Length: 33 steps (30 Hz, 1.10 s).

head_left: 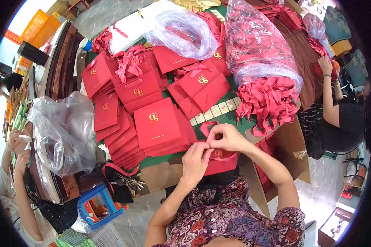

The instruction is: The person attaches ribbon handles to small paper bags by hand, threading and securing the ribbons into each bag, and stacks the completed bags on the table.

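Note:
My left hand (195, 159) and my right hand (229, 138) meet above the table's front edge, fingertips pinched together on a red ribbon (207, 128). A loop of the ribbon sticks up beyond my fingers, while the pinched part is hidden. Just below them is a small red gift bag (220, 165) with a gold mark, partly covered by my hands. Left of my hands lies a fanned stack of red gift bags (156, 125) with gold letters. To the right, a bunch of red ribbons (268, 101) spills from a clear plastic bag (257, 41).
More red gift bags (200, 84) and a rolled plastic bag (181, 33) cover the green table. An open cardboard box (290, 144) stands at my right. A blue plastic stool (101, 206) is at lower left. Other people's arms show at left (24, 193) and right (329, 92).

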Motion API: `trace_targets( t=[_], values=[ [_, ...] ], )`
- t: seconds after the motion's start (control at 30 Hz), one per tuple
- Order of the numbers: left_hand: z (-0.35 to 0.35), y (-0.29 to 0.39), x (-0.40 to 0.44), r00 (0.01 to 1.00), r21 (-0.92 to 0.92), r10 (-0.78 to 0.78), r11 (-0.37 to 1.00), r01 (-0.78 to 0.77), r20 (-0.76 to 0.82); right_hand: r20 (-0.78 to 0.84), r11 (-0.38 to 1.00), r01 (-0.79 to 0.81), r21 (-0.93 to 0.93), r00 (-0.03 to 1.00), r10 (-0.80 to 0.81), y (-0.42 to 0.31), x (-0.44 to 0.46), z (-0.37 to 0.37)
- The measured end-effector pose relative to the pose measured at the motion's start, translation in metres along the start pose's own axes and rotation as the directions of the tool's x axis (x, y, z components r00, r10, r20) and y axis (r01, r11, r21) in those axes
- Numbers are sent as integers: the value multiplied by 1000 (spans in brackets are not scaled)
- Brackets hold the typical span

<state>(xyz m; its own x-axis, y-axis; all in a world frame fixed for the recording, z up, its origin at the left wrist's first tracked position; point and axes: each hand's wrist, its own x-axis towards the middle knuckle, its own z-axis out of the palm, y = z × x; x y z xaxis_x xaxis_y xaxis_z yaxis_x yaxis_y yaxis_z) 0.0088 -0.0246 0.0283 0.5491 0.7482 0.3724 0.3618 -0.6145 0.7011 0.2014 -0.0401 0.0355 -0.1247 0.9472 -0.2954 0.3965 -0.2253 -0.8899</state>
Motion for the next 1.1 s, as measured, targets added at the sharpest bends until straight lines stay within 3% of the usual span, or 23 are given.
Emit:
trace_targets(
  t=[0.07,0.13,0.2,0.23,0.27,0.33,0.37,0.4,0.47,0.53,0.6,0.67,0.77,0.93,1.0,1.03,1.1],
  values=[
    [-9,10,7,897,-164,-413,885,436,158,-264,974,7,228,963,55,9,5,9],
    [-5,3,6,919,-129,-370,913,386,133,-240,962,-37,269,965,105,2,6,3],
    [-3,0,8,910,-92,-397,908,409,121,-214,969,214,122,959,-185,2,5,2],
    [3,-9,6,945,-45,-323,944,326,57,-244,916,169,363,966,-82,-8,0,0],
    [6,-11,6,945,-53,-322,944,325,58,-374,986,125,110,925,-75,-8,-4,-10],
    [8,-14,5,941,47,-333,943,331,56,-527,992,85,-92,841,-121,-1,-8,-26],
    [10,-14,5,941,21,-335,942,335,44,-556,980,-43,-196,828,-75,-1,-11,-31],
    [11,-13,5,941,19,-335,942,335,47,-557,980,-46,-196,827,-72,-1,-12,-31],
    [12,-10,7,936,-15,-349,937,350,49,-428,874,-265,-407,901,74,-1,-15,-31],
    [16,-15,6,950,-38,-311,950,311,16,-425,898,-207,-389,905,25,3,-18,-23],
    [17,-17,7,962,-56,-273,961,272,-22,-520,865,-138,-482,840,-156,0,-25,-18],
    [14,-15,7,943,-61,-333,941,333,19,-593,879,-160,-449,789,-160,-4,-34,-19],
    [15,-12,7,931,-69,-363,929,364,33,-572,686,-450,-571,818,60,-1,-47,-17],
    [19,-3,11,945,-76,-324,942,326,43,-589,849,-298,-437,808,-19,20,-41,-4],
    [20,-1,14,946,-80,-318,943,322,62,-581,975,-183,-124,810,78,12,-41,-3],
    [22,-2,15,952,-89,-303,948,306,53,-565,999,-31,-10,825,20,15,-41,1],
    [23,0,17,956,-96,-289,951,293,48,-483,997,-45,56,873,66,3,-44,1]
  ],
)
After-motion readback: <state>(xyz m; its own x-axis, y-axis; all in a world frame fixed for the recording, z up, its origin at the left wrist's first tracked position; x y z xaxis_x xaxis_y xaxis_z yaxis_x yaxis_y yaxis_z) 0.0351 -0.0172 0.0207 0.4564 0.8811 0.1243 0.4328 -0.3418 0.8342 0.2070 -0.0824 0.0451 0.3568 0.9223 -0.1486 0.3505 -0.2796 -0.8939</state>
